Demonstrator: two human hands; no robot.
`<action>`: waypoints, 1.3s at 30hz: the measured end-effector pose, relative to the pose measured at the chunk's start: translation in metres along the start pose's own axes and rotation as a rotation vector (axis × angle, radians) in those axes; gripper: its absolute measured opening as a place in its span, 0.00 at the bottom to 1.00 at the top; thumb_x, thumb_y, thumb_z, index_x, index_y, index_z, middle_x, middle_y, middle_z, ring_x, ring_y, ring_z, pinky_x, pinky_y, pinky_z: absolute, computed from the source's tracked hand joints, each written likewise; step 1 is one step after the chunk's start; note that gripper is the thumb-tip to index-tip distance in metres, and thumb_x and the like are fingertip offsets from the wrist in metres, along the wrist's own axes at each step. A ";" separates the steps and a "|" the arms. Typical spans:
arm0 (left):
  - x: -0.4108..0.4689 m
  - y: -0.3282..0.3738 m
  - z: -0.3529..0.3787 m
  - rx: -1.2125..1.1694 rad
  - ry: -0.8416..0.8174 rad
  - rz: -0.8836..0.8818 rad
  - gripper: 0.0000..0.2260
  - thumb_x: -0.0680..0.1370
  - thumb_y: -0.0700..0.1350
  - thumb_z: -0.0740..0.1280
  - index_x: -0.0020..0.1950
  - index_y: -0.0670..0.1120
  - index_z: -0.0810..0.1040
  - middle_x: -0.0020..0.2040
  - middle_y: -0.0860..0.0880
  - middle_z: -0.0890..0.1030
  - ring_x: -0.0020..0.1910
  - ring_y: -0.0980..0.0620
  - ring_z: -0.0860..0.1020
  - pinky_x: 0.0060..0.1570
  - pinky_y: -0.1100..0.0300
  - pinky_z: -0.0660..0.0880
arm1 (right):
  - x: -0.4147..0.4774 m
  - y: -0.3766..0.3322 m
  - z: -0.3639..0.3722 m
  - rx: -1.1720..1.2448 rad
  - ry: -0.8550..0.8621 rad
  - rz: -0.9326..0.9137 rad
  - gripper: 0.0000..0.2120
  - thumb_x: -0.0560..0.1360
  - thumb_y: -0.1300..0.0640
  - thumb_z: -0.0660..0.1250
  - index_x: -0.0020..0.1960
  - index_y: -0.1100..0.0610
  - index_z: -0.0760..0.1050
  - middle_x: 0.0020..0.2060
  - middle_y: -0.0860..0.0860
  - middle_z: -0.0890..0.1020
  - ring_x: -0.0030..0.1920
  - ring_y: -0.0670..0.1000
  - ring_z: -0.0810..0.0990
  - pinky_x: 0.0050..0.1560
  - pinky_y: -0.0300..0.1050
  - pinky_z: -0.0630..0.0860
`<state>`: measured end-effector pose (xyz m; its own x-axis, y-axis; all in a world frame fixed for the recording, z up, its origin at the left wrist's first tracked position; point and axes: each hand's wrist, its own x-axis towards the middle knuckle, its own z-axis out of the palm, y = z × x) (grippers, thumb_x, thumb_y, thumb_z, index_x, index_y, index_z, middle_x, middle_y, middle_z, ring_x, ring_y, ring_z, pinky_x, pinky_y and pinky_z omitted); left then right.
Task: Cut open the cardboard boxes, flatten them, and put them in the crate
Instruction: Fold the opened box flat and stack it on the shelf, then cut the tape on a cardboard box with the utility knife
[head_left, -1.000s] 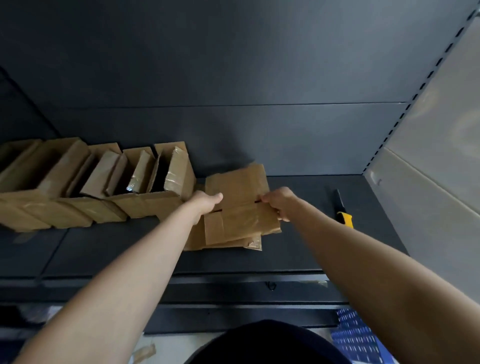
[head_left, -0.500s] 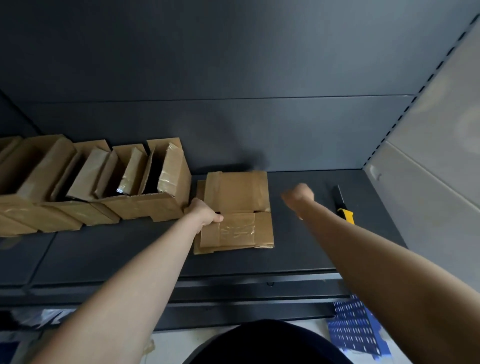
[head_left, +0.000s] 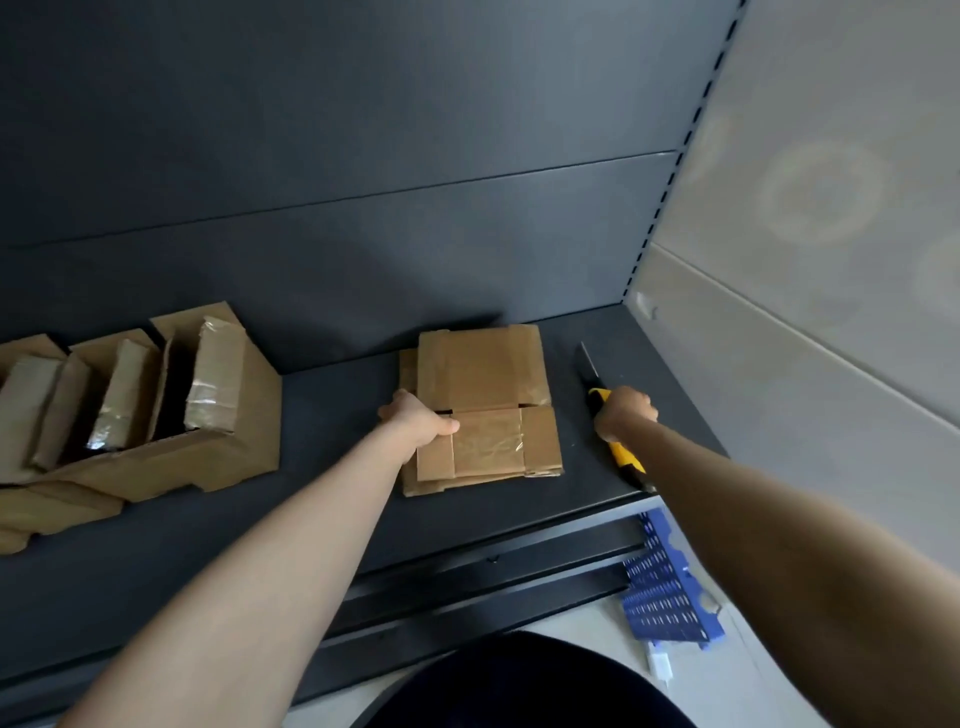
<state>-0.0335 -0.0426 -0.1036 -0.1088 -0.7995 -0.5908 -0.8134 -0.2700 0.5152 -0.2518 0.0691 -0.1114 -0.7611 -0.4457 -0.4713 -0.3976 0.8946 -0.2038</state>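
At the centre of the frame a flattened brown cardboard box (head_left: 480, 379) with a clear-taped seam lies on the dark grey shelf (head_left: 337, 519). The left hand (head_left: 418, 421) pinches its left edge, thumb on top. To its right, the right hand (head_left: 626, 415) curls over the yellow-and-black utility knife (head_left: 623, 457). The board looks light, stiff yet easily creased, and slick on the tape, so its bare edges seem the best hold. The blue perforated crate (head_left: 670, 587) shows at lower right.

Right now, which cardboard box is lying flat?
The box held by the left hand, beside the knife; it lies flattened, while the row of boxes further left stands open.
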 end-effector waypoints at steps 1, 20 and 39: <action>-0.001 0.005 0.005 0.001 0.000 0.001 0.44 0.67 0.49 0.78 0.75 0.41 0.56 0.72 0.40 0.64 0.68 0.40 0.68 0.65 0.48 0.69 | -0.001 0.002 -0.006 0.038 0.010 0.002 0.24 0.76 0.62 0.63 0.70 0.65 0.63 0.67 0.62 0.67 0.66 0.63 0.68 0.64 0.54 0.70; -0.045 0.013 -0.018 -0.118 0.438 0.222 0.18 0.78 0.41 0.65 0.67 0.43 0.70 0.67 0.45 0.72 0.64 0.46 0.72 0.60 0.55 0.71 | -0.050 -0.084 -0.037 0.120 -0.138 -0.592 0.06 0.74 0.57 0.66 0.41 0.58 0.71 0.34 0.51 0.73 0.35 0.51 0.72 0.28 0.40 0.65; -0.045 -0.112 -0.168 0.315 0.648 0.240 0.16 0.79 0.47 0.64 0.64 0.43 0.70 0.61 0.43 0.77 0.64 0.42 0.69 0.63 0.48 0.65 | -0.177 -0.192 0.041 0.456 -0.326 -0.504 0.11 0.70 0.61 0.66 0.34 0.58 0.64 0.30 0.51 0.66 0.30 0.50 0.63 0.30 0.40 0.59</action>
<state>0.1583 -0.0661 -0.0302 -0.0251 -0.9985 0.0481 -0.9452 0.0394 0.3242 -0.0195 -0.0224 -0.0242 -0.3245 -0.8359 -0.4426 -0.3517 0.5410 -0.7639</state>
